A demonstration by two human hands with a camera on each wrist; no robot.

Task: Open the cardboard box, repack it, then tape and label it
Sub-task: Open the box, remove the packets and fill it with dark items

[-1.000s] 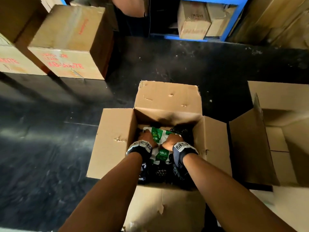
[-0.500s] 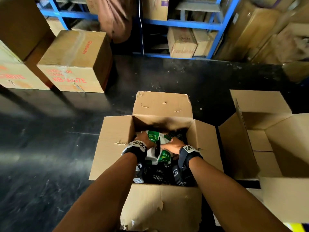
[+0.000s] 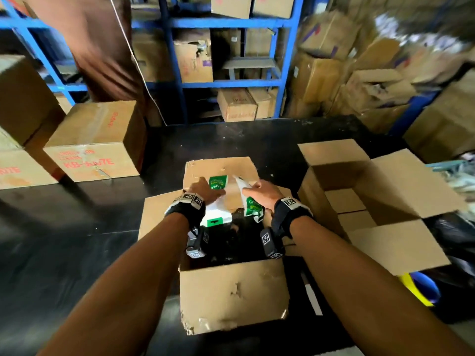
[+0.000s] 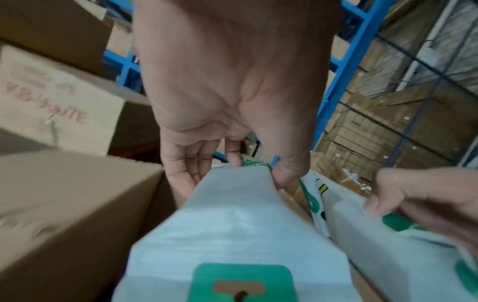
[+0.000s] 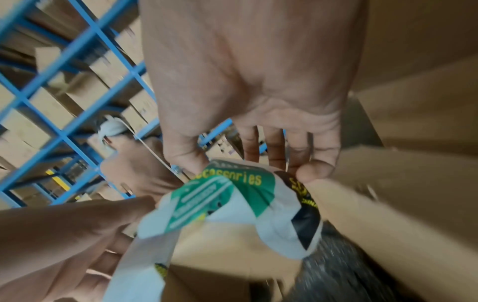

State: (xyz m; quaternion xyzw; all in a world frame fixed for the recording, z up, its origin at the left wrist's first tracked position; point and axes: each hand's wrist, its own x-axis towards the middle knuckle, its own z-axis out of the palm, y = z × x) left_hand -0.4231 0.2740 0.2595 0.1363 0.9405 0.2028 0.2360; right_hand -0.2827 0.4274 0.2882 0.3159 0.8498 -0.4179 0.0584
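Note:
An open cardboard box (image 3: 231,294) stands on the dark floor in front of me, flaps spread. Above its opening my left hand (image 3: 205,190) pinches a white packet with green print (image 3: 214,201) by its top edge; the left wrist view shows the thumb and fingers closed on that packet (image 4: 232,214). My right hand (image 3: 262,195) grips a second white and green packet (image 3: 250,205), crumpled between thumb and fingers in the right wrist view (image 5: 232,204). Dark goods fill the box below the hands.
A second open cardboard box (image 3: 365,201) stands just to the right. Closed cartons with red writing (image 3: 95,147) sit at the left. Blue shelving (image 3: 231,83) with cartons runs along the back. A blue and yellow object (image 3: 421,289) lies at the right.
Both hands have risen out of the box, each lifting a white and green packet, and have drawn apart. The head view has tilted up toward the shelving.

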